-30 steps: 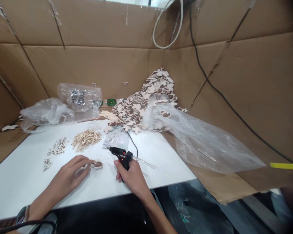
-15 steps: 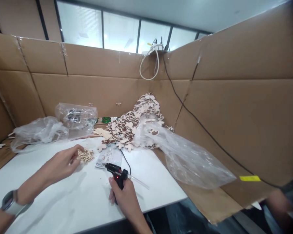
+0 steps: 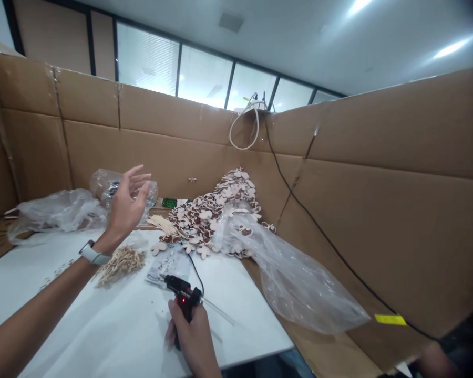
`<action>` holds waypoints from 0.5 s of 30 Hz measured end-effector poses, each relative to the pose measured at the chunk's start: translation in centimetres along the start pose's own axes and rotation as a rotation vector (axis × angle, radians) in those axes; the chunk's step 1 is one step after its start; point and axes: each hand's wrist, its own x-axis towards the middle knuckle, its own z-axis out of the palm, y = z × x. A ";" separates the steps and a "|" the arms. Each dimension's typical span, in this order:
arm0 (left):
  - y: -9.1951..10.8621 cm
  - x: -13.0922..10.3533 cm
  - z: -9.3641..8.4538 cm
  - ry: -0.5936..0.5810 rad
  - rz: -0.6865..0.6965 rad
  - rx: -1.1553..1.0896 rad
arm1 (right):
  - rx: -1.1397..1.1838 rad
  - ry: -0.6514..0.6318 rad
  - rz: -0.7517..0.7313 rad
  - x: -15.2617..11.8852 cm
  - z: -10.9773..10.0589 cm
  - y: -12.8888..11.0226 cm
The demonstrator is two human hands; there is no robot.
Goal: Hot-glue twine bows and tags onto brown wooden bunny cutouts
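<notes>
My left hand (image 3: 129,202) is raised over the back left of the white table (image 3: 86,325), fingers spread, nothing visible in it. It overlaps a clear plastic bag (image 3: 102,181) in the view. Below it lies a heap of thin beige strips (image 3: 122,264). My right hand (image 3: 191,328) grips a black glue gun (image 3: 185,296) with a red light and a clear glue stick out of its rear. The gun's nozzle points left, over a printed sheet (image 3: 167,265). Behind is a large pile of brown and cream flower-like pieces (image 3: 205,215).
Crumpled plastic (image 3: 59,210) lies at the back left. A long clear bag (image 3: 299,283) drapes over the right table edge. Cardboard walls (image 3: 173,131) surround the table, and a black cable (image 3: 323,231) runs down the right one. Part of a person (image 3: 437,359) shows at lower right.
My left hand has risen away from the beige strips and its fingers have spread. The view has tilted up. My right hand still holds the glue gun.
</notes>
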 end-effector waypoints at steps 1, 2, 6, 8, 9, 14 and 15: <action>0.0 -0.9 -0.6 -0.002 0.004 0.018 | -0.006 -0.008 -0.003 -0.1 -0.1 -0.3; 0.0 -1.8 -1.2 -0.004 0.005 0.043 | -0.018 -0.019 -0.007 -0.2 -0.2 -0.7; -1.9 -4.8 -5.0 -0.052 -0.033 0.176 | -0.027 -0.050 0.002 -0.7 -0.5 -2.2; -3.8 -5.7 -7.3 -0.075 -0.071 0.233 | -0.025 -0.055 0.002 -0.8 -0.6 -2.6; -4.9 -6.2 -8.5 -0.073 -0.096 0.258 | -0.027 -0.058 0.002 -0.9 -0.7 -2.7; -10.3 -8.5 -14.0 -0.047 -0.280 0.337 | -0.044 -0.054 0.005 -0.9 -0.8 -2.8; -11.2 -9.0 -14.9 -0.049 -0.320 0.350 | -0.049 -0.052 0.006 -0.8 -0.8 -2.8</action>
